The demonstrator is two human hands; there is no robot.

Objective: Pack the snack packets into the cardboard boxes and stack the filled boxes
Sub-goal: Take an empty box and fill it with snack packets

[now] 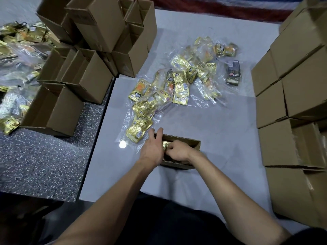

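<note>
A small open cardboard box (195, 145) lies on the white table (221, 138) right in front of me. My left hand (153, 150) rests at the box's left end, fingers fairly straight over its rim. My right hand (177, 150) is inside the box, its fingers curled on a gold snack packet (166, 144) there. A heap of gold snack packets (175, 85) in clear plastic bags is spread on the table beyond the box. The nearest gold packet (138, 129) lies just left of the box.
Empty open boxes (99, 50) are piled at the back left, partly on a speckled grey surface (44, 165). More gold packets (19, 50) lie at the far left. Stacked closed boxes (297, 85) form a wall along the right edge.
</note>
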